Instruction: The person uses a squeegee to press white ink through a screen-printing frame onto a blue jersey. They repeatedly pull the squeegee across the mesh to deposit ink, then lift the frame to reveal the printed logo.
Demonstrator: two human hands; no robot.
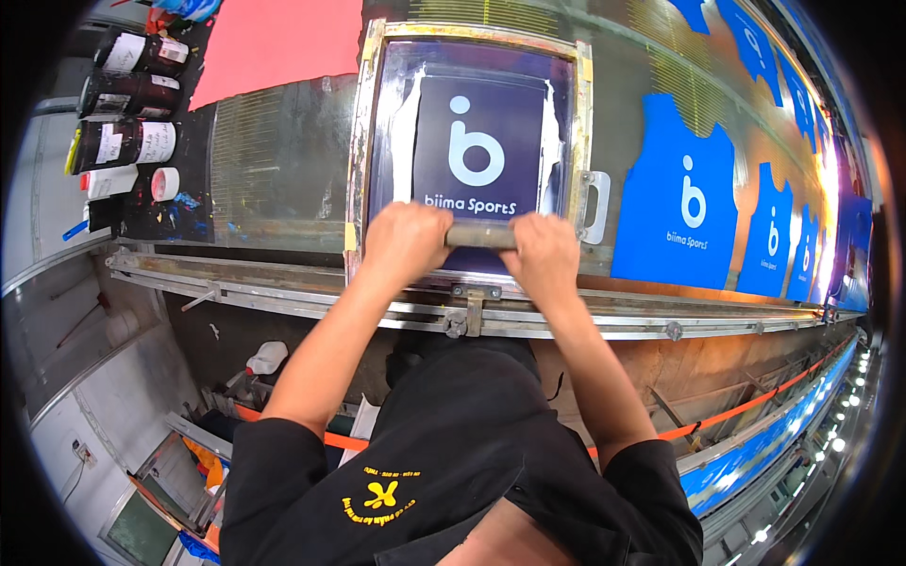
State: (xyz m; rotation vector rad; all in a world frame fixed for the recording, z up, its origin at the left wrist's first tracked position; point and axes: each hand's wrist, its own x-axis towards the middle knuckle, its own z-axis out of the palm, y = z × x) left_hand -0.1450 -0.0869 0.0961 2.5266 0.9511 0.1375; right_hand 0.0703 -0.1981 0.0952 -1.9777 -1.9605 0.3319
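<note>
Both my hands grip a squeegee [479,236] at the near end of a screen printing frame [365,141]. My left hand [406,247] is closed on its left end, my right hand [545,253] on its right end. The squeegee's blade is hard to make out below the handle. Inside the frame, the dark mesh [429,123] carries a pale logo with lettering. White ink [401,141] lies in streaks along both sides of the mesh. A white handle [595,208] sticks out from the frame's right side.
Blue sleeveless garment pieces [661,179] with white logos lie in a row to the right. A red-pink sheet [278,47] is at the far left, near several dark ink containers [123,143]. A metal rail [274,288] runs along the table's near edge, before my body.
</note>
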